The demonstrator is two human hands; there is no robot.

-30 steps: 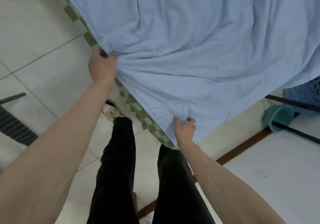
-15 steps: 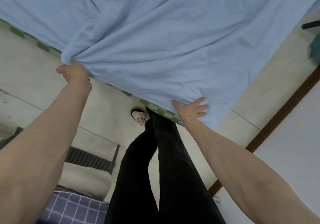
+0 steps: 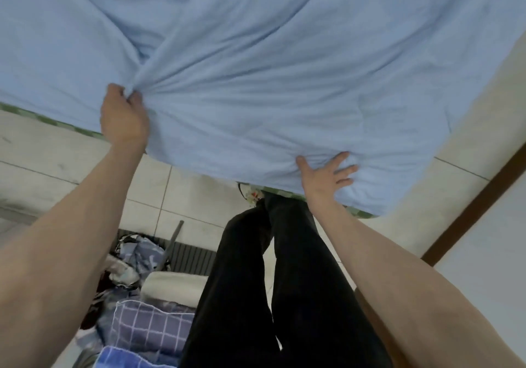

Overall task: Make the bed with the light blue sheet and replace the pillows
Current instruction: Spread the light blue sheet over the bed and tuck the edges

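Observation:
The light blue sheet covers the bed across the whole upper half of the view, wrinkled, with folds running toward my left hand. My left hand pinches a bunch of the sheet a little in from the near edge. My right hand lies flat with fingers spread on the sheet near the bed's near right corner. A strip of green checked mattress shows under the sheet's edge. A purple checked pillow lies on the floor at the lower left.
My black-trousered legs stand against the bed's near edge. Other bedding, a white roll and a dark slatted frame lie on the tiled floor at left. A brown skirting strip and a white wall run along the right.
My left hand has moved inward over the sheet and bunched it tighter. My right hand has stayed flat and open near the corner. The view has tilted, showing more bedding on the floor.

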